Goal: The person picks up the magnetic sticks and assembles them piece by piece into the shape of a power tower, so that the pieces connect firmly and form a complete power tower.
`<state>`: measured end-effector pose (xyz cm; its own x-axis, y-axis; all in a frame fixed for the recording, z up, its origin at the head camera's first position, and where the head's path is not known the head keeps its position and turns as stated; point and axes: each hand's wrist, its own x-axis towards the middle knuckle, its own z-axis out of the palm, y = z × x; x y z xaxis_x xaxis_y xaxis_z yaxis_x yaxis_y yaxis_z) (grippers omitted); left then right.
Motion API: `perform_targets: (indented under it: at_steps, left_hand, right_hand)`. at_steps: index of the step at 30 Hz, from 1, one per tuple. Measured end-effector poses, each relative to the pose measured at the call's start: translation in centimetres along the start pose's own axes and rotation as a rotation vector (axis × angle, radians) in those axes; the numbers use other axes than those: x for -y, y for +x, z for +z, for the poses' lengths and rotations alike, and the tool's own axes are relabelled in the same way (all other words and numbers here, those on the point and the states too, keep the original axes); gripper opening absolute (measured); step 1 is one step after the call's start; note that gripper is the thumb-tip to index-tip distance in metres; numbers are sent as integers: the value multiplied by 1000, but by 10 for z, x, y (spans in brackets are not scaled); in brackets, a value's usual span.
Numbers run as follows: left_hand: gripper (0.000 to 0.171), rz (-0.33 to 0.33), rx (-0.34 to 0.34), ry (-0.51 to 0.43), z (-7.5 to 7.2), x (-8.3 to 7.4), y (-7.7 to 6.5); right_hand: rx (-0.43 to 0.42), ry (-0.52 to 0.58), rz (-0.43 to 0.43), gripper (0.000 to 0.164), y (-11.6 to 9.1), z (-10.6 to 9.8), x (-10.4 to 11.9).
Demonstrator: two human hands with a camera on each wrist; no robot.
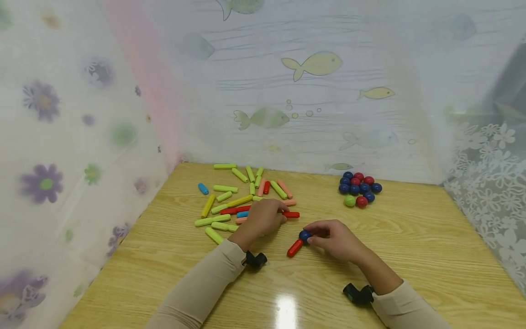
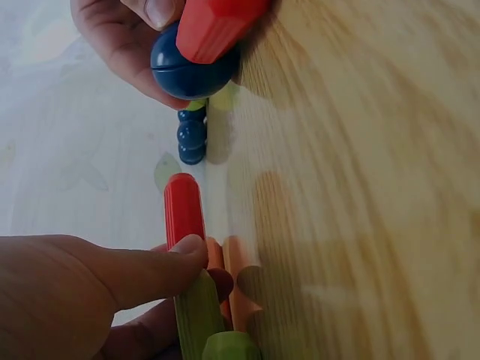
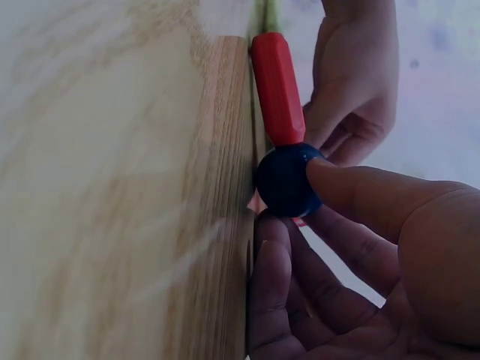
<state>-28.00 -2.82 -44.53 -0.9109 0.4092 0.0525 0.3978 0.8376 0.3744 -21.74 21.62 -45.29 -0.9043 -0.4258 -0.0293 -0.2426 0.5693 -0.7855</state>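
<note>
Assembly stands at one joint: right hand (image 1: 334,240) pinches glossy blue ball (image 1: 304,236) joined to short red plastic stick (image 1: 294,248); left hand (image 1: 263,219) fingers another red stick (image 1: 291,214) among many loose sticks (image 1: 223,201).

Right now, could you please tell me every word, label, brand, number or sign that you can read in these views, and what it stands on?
None: no readable text in any view.
The curtains carry only fish and flower pictures.
The sticks, the red stick, the balls, the blue ball held by the right hand, and the table are plain.
</note>
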Motion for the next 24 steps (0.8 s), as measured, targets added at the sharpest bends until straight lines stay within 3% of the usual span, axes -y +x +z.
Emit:
perform_targets:
  at_steps: [6, 10, 15, 21, 24]
  left_hand:
    - [28, -14, -34, 50, 2, 2, 0]
    - [29, -11, -78, 75, 0, 4, 1]
    - [29, -36, -71, 73, -1, 6, 2]
    - [30, -22, -82, -19, -4, 7, 1]
    - [30, 3, -59, -128, -6, 7, -1]
  right_hand:
    - [3, 15, 2, 30, -1, -2, -2]
    - [-7, 70, 45, 31, -1, -2, -3]
    - [-43, 100, 106, 36, -1, 0, 1]
    - [-91, 49, 128, 32, 0, 2, 4]
    - [-89, 52, 112, 29, 0, 1, 1]
